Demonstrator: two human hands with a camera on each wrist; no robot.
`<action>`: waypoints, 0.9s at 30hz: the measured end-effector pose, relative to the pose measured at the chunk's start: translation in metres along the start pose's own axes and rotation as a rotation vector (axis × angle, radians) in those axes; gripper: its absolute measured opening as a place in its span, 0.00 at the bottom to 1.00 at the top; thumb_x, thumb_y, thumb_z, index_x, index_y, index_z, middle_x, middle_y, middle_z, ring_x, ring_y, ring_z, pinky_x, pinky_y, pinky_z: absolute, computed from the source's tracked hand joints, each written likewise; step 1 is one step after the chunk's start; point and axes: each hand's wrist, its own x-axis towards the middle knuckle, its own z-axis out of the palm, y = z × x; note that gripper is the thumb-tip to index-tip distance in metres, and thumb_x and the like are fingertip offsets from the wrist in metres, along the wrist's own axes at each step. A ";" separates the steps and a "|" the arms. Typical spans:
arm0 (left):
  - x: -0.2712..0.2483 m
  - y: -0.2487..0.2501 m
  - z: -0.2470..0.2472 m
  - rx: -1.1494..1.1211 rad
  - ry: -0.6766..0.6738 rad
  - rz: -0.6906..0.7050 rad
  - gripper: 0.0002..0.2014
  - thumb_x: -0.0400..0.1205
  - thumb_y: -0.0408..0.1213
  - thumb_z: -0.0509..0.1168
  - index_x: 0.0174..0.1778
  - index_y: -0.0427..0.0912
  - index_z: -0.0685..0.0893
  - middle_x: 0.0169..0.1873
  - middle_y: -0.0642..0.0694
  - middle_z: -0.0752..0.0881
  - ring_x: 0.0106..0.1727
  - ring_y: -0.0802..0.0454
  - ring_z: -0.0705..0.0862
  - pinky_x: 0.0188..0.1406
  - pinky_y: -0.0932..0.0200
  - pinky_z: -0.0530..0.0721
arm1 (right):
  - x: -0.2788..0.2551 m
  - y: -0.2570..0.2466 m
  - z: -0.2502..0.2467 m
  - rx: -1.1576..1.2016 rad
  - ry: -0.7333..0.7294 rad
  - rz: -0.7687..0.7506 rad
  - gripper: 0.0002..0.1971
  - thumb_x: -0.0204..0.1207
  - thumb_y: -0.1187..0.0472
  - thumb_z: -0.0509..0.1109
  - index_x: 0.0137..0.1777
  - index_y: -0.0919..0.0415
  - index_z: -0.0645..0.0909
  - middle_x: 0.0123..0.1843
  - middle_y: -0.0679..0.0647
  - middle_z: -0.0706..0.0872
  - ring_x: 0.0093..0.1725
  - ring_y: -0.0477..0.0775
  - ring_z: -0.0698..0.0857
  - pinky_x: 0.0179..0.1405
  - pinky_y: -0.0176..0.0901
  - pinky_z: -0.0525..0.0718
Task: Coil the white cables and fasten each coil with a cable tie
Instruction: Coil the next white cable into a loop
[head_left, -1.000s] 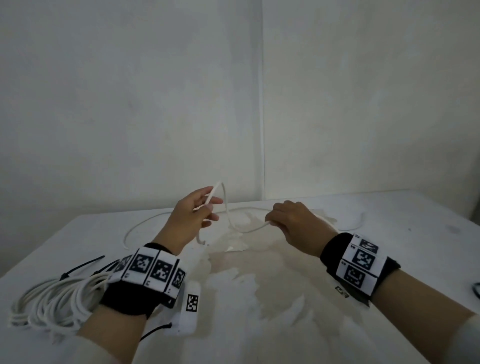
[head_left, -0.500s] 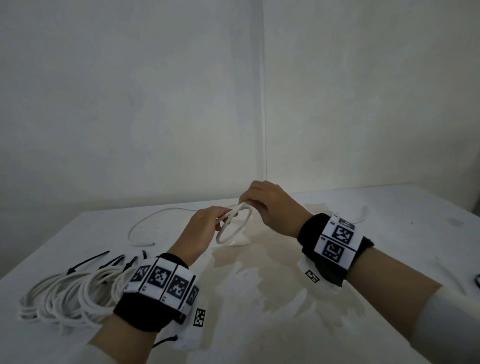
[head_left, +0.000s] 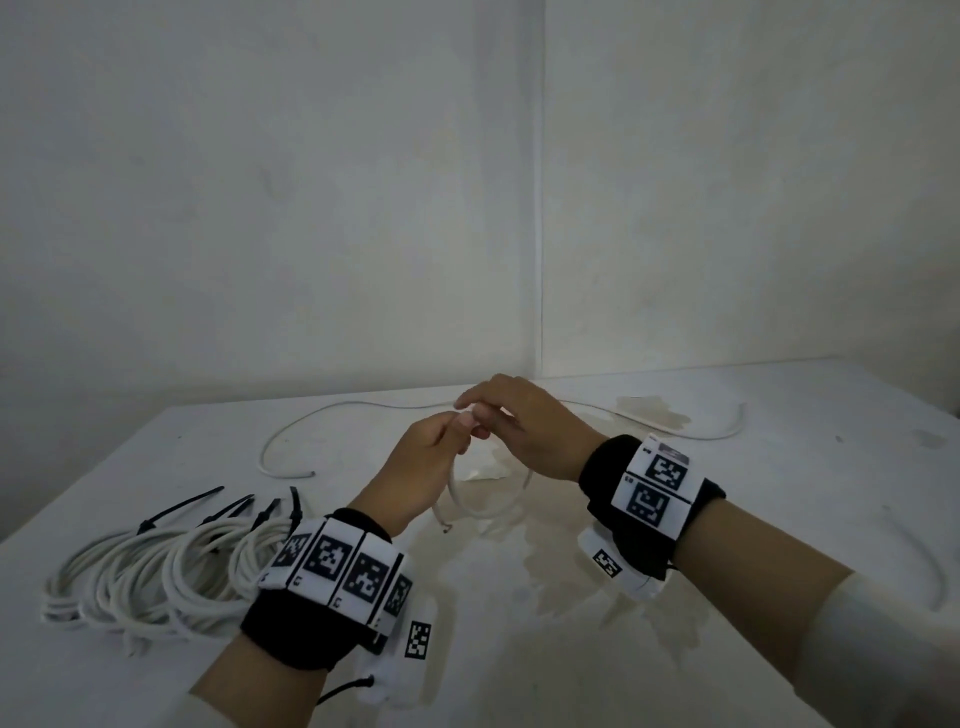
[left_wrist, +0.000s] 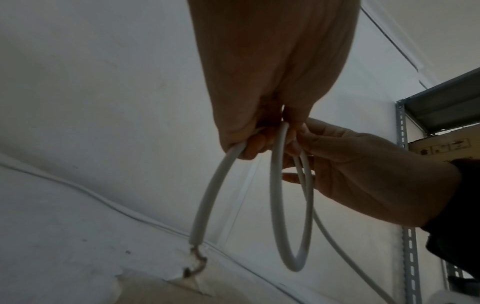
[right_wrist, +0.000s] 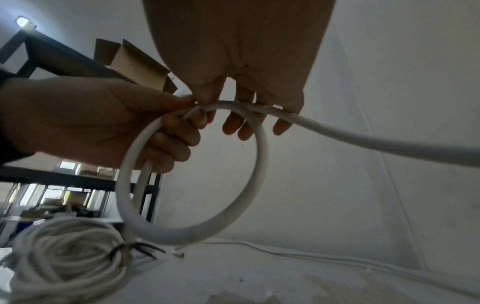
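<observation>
My left hand (head_left: 456, 432) grips a white cable (head_left: 488, 512) above the middle of the table. One round loop (right_wrist: 192, 232) of it hangs below the fist. Its short cut end (left_wrist: 197, 259) with bare wire dangles near the tabletop. My right hand (head_left: 488, 418) sits right against the left one and pinches the same cable (left_wrist: 302, 156) at the top of the loop. From there the free length (right_wrist: 363, 142) runs off to the right. Finished white coils (head_left: 156, 577) lie at the left, bound with black cable ties (head_left: 182, 512).
Another loose white cable (head_left: 291, 441) curves across the back of the white table (head_left: 779, 519), continuing at the back right (head_left: 722, 434). A stained, peeling patch (head_left: 545, 561) covers the table's middle. Walls meet in a corner behind. Metal shelving (left_wrist: 405, 185) stands off to the side.
A second ago my hands were apart with the cable slack between them. The right hand came over to the left, and a closed loop now hangs under both hands.
</observation>
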 end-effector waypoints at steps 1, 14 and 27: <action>0.000 -0.001 0.000 -0.007 0.004 0.001 0.16 0.87 0.42 0.52 0.40 0.48 0.82 0.30 0.53 0.74 0.34 0.60 0.72 0.37 0.71 0.71 | 0.000 -0.001 0.001 0.007 -0.005 -0.015 0.14 0.82 0.60 0.56 0.54 0.63 0.82 0.42 0.51 0.80 0.46 0.50 0.76 0.50 0.42 0.72; -0.008 -0.004 -0.013 -0.067 0.000 -0.032 0.16 0.87 0.42 0.51 0.43 0.44 0.83 0.30 0.51 0.72 0.31 0.58 0.72 0.28 0.77 0.70 | 0.005 -0.002 -0.006 0.192 0.083 0.171 0.11 0.82 0.64 0.59 0.38 0.54 0.75 0.34 0.47 0.78 0.37 0.49 0.76 0.40 0.34 0.72; -0.010 0.001 -0.013 -0.005 0.036 0.022 0.13 0.84 0.44 0.59 0.38 0.46 0.85 0.24 0.54 0.73 0.25 0.65 0.72 0.27 0.78 0.69 | -0.008 -0.008 -0.014 0.246 -0.013 0.182 0.12 0.82 0.65 0.60 0.37 0.57 0.79 0.30 0.45 0.82 0.32 0.43 0.77 0.37 0.32 0.74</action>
